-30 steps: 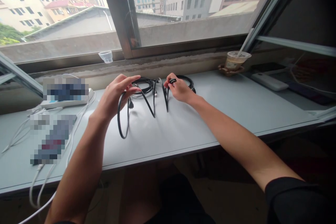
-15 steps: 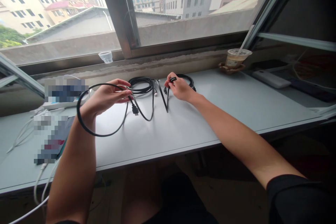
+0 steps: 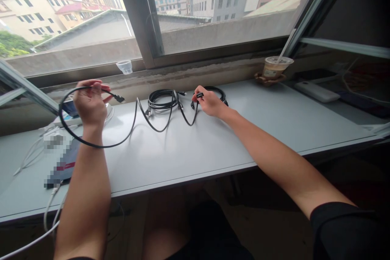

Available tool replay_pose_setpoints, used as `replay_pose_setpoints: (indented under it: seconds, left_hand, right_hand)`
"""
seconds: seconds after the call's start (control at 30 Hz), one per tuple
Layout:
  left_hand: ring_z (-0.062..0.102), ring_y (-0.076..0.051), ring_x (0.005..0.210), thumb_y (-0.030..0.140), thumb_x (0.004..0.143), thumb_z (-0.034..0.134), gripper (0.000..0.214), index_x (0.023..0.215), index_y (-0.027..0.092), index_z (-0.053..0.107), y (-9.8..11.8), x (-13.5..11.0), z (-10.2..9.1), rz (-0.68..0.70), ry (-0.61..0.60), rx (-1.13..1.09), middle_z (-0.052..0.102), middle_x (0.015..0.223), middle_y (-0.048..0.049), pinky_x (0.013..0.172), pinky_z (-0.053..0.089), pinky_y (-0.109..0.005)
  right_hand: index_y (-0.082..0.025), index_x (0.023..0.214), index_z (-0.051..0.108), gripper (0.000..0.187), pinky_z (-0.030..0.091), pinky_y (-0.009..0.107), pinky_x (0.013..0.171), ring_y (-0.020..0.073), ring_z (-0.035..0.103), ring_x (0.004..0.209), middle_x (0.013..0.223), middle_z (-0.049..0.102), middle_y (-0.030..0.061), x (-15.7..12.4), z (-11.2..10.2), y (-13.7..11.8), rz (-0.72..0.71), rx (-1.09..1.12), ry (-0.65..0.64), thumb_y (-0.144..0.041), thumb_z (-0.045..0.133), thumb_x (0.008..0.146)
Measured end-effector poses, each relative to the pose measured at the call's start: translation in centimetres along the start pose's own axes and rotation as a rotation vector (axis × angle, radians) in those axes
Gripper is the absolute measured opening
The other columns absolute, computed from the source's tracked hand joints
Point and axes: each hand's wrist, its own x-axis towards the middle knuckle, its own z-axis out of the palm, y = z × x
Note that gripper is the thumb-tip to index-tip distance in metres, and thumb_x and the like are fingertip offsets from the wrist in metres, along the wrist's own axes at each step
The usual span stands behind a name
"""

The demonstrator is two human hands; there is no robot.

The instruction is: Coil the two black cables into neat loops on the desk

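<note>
A black HDMI cable [image 3: 102, 146] stretches in loose, wavy loops between my two hands above the white desk [image 3: 183, 158]. My left hand [image 3: 91, 103], raised at the left, is closed on it close to one end, and the flat plug [image 3: 118, 98] sticks out to the right of the fingers. Near the desk's back, my right hand [image 3: 213, 102] pinches the other end, with a plug [image 3: 200, 95] showing at the fingertips. Behind the loops lies a coiled black cable [image 3: 161, 108]. Another black coil [image 3: 217, 89] sits partly hidden behind my right hand.
An iced drink cup [image 3: 274, 68] with a straw stands in a holder at the back right, beside a white power bank-like block [image 3: 317, 91]. A small clear cup [image 3: 124, 66] rests by the window. White cords [image 3: 29, 156] and a phone-like dark slab [image 3: 70, 158] lie left.
My left hand has moved left and slightly up with its cable end, drawing the loops wider apart. Its plug now points right instead of hanging down. My right hand has stayed almost still.
</note>
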Motion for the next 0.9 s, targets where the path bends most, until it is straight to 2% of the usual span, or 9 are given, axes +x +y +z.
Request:
replay_pose_setpoints:
  seconds: [0.1,0.17,0.27,0.37,0.47,0.57,0.67,0.77,0.9]
  left_hand:
    - [0.074,-0.017,0.085,0.038,0.096,0.070,0.025,0.108,0.015,0.068,-1.6,-0.8,0.4,-0.082,-0.215,0.139,0.070,0.091,-0.0043,0.069,0.066,-0.028]
    - [0.074,-0.019,0.087,0.037,0.092,0.073,0.025,0.106,0.017,0.069,-2.2,-1.4,1.0,-0.145,-0.336,0.170,0.069,0.091,-0.0057,0.072,0.067,-0.032]
    - [0.073,-0.021,0.093,0.035,0.086,0.076,0.030,0.109,0.018,0.069,-2.2,-1.9,1.6,-0.238,-0.454,0.131,0.067,0.097,-0.0056,0.082,0.069,-0.041]
    - [0.073,-0.021,0.096,0.034,0.082,0.079,0.034,0.112,0.019,0.069,-1.7,-2.1,1.8,-0.285,-0.531,0.085,0.066,0.099,-0.0050,0.090,0.068,-0.048]
    - [0.074,-0.023,0.097,0.035,0.082,0.079,0.034,0.110,0.018,0.070,-1.0,-2.2,2.1,-0.264,-0.529,0.068,0.069,0.098,-0.0059,0.094,0.067,-0.049]
    - [0.074,-0.023,0.097,0.040,0.085,0.076,0.034,0.109,0.017,0.073,-0.4,-2.5,2.2,-0.161,-0.494,0.109,0.072,0.103,-0.0076,0.095,0.066,-0.047]
    - [0.074,-0.022,0.096,0.044,0.087,0.073,0.036,0.111,0.017,0.076,0.0,-2.6,2.1,-0.073,-0.480,0.174,0.074,0.107,-0.0093,0.093,0.066,-0.042]
    - [0.075,-0.022,0.094,0.043,0.086,0.074,0.037,0.112,0.017,0.076,0.2,-2.6,1.9,-0.061,-0.478,0.179,0.075,0.103,-0.0092,0.086,0.067,-0.037]
    - [0.076,-0.021,0.088,0.044,0.087,0.074,0.039,0.114,0.016,0.077,1.0,-2.5,2.0,-0.075,-0.346,0.134,0.074,0.096,-0.0080,0.079,0.068,-0.035]
  right_hand:
    - [-0.026,0.110,0.049,0.014,0.059,0.043,0.091,0.0251,0.073,0.093,0.108,0.075,0.0098,0.0,0.0,0.0,-0.023,-0.004,0.006,-0.026,0.052,0.096]
    - [-0.027,0.120,0.050,0.024,0.061,0.043,0.085,0.0239,0.074,0.089,0.120,0.072,0.0106,-0.1,0.0,-0.2,-0.049,0.016,0.030,-0.029,0.054,0.096]
    - [-0.030,0.130,0.049,0.034,0.062,0.042,0.078,0.0216,0.074,0.084,0.134,0.066,0.0117,-0.1,0.2,-0.6,-0.070,0.064,0.069,-0.034,0.058,0.097]
    - [-0.028,0.126,0.051,0.025,0.063,0.040,0.077,0.0216,0.074,0.083,0.125,0.070,0.0109,0.0,0.5,-0.8,-0.076,0.120,0.062,-0.037,0.052,0.102]
    - [-0.026,0.114,0.057,0.015,0.060,0.040,0.086,0.0240,0.074,0.094,0.114,0.073,0.0103,0.1,0.7,-0.7,-0.168,0.068,0.109,-0.033,0.048,0.103]
    - [-0.024,0.105,0.062,0.016,0.056,0.039,0.089,0.0244,0.070,0.096,0.107,0.073,0.0090,0.2,0.6,-0.6,-0.241,-0.015,0.160,-0.023,0.048,0.098]
    - [-0.024,0.103,0.066,0.022,0.053,0.037,0.089,0.0234,0.068,0.094,0.102,0.073,0.0069,0.1,0.3,-0.8,-0.217,-0.048,0.134,-0.018,0.047,0.093]
    - [-0.024,0.102,0.069,0.024,0.053,0.037,0.089,0.0234,0.066,0.093,0.101,0.073,0.0069,0.0,0.0,-1.0,-0.183,-0.078,0.098,-0.019,0.047,0.093]
    - [-0.024,0.107,0.075,0.032,0.054,0.037,0.089,0.0228,0.067,0.092,0.104,0.073,0.0083,0.0,-0.2,-1.1,-0.207,-0.112,0.058,-0.020,0.044,0.098]
